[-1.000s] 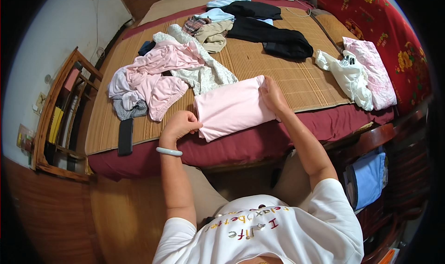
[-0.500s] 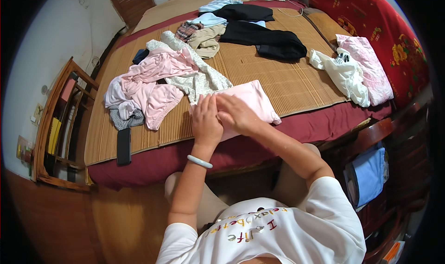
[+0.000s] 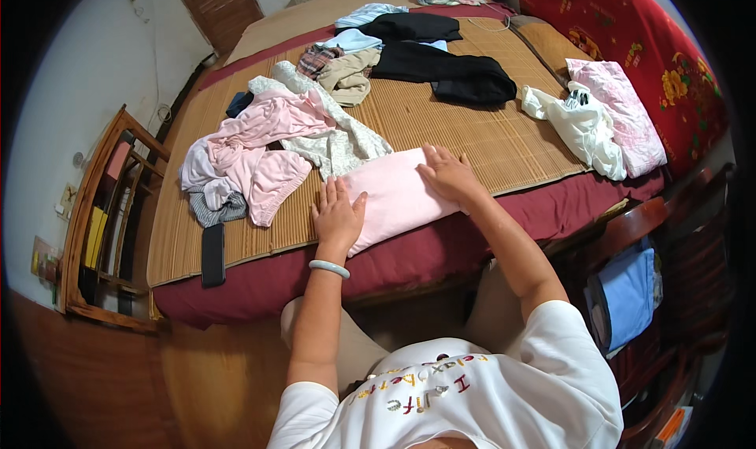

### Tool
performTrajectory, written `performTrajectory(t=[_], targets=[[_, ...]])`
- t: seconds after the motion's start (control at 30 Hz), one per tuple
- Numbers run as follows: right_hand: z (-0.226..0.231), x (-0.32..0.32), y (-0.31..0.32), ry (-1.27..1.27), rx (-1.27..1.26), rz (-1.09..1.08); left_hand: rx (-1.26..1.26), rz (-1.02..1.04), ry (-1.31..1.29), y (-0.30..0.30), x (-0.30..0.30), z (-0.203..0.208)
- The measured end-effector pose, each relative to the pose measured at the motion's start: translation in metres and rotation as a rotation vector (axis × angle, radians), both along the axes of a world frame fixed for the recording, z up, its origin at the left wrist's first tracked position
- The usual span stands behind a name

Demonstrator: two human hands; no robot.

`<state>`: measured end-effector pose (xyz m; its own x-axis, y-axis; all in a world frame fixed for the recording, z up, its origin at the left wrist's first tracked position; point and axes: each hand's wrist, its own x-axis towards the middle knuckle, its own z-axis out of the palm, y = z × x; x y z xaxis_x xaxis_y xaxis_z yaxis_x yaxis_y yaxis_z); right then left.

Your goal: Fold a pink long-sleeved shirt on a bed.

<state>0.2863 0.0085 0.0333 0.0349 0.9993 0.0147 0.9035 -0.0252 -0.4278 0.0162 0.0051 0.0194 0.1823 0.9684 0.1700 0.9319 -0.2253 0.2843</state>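
A pale pink folded garment (image 3: 394, 197) lies flat as a rough rectangle at the near edge of the mat-covered bed. On its left end rests my left hand (image 3: 339, 217), fingers stretched and thumb apart; a pale bangle (image 3: 329, 269) circles that wrist. My right hand (image 3: 451, 176) lies on the garment's right end with its fingers spread. Just beyond my left hand are a crumpled pink garment (image 3: 264, 134) and a white patterned garment (image 3: 335, 138); the patterned one reaches the folded garment's far edge.
A black phone (image 3: 213, 255) lies at the mat's near left edge. Farther back are black trousers (image 3: 449, 71) and a beige garment (image 3: 350, 77). To the right sit a white garment (image 3: 579, 126) and a pink quilted bundle (image 3: 622, 118). A wooden chair (image 3: 630, 232) stands at right.
My hands have moved apart from the middle of the folded pink garment to its two ends. More of its flat top now shows between them.
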Motion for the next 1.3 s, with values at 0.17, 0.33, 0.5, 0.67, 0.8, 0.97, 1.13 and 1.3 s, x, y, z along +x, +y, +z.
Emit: performTrajectory(t=[0.17,0.33,0.5,0.67,0.8,0.97,1.13,1.3], targets=[[-0.004,0.01,-0.001,0.007,-0.028,-0.072,-0.079,0.116,0.116,-0.002,0.007,0.017],[0.014,-0.028,-0.013,-0.154,0.445,0.133,0.211,-0.122,0.116,-0.017,0.036,0.023],[-0.005,-0.061,-0.019,0.049,0.304,0.46,0.19,-0.266,0.07,-0.01,0.044,-0.001],[-0.014,-0.044,-0.003,-0.219,0.322,0.303,0.182,-0.217,0.029,0.014,0.023,-0.009],[-0.008,-0.023,0.004,-0.193,0.158,0.105,-0.02,-0.031,0.006,0.026,-0.001,0.002],[-0.003,-0.006,-0.002,-0.049,0.084,0.013,-0.147,0.13,0.086,0.019,-0.009,0.016],[0.006,-0.031,-0.015,-0.318,0.385,0.041,0.164,-0.014,0.181,-0.006,0.02,0.022],[-0.009,-0.067,-0.035,-0.214,0.349,0.302,0.21,-0.216,0.145,-0.021,0.043,0.004]])
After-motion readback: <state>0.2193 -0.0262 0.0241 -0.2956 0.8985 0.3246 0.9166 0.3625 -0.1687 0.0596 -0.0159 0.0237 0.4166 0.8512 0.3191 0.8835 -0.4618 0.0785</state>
